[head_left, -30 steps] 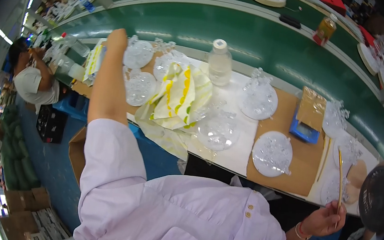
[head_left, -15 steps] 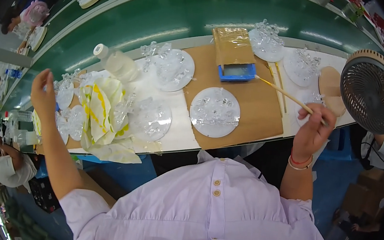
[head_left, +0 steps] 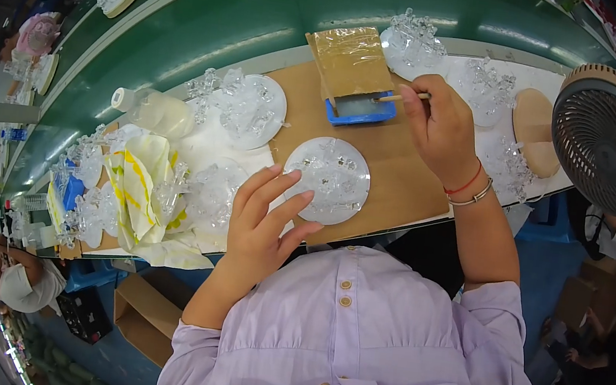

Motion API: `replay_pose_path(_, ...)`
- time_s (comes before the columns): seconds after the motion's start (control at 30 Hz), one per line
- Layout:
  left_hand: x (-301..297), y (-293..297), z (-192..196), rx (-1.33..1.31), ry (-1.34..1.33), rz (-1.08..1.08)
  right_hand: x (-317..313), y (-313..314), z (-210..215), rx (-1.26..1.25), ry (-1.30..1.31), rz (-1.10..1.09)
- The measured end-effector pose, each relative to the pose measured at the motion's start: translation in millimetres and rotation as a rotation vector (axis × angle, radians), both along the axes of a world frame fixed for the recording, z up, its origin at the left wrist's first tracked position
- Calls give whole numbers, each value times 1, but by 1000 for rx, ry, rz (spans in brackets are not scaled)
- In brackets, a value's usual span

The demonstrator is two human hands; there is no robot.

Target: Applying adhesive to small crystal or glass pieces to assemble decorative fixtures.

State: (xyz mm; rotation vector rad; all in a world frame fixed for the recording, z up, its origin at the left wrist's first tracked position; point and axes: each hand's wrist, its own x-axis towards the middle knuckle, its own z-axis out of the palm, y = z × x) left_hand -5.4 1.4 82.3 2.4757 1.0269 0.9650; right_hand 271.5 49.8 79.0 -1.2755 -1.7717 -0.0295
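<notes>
Right hand (head_left: 445,128) is gripping a thin stick (head_left: 400,96), dipping it into the blue tray (head_left: 360,109); left hand (head_left: 265,218), fingers spread, is resting beside the clear disc (head_left: 327,179). Risk, likely: a drip smearing the disc, or a nudge sliding it.

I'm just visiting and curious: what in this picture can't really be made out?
- Stick: its tip in the blue tray is too small to see; the right hand hides the rest.
- Clear pieces on the disc: too small and see-through; left hand fingers cover its edge.
- Fan: dark rim hides its right side.
</notes>
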Motion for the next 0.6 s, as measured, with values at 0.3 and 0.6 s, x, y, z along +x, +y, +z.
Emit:
replay_pose_path(0.3,9,16,-3,-131,73,-128,10,-9,5,15,51,-22)
replay_pose_path(0.6,2,23,1,-234,56,-139,29,-42,-1,140,501,87)
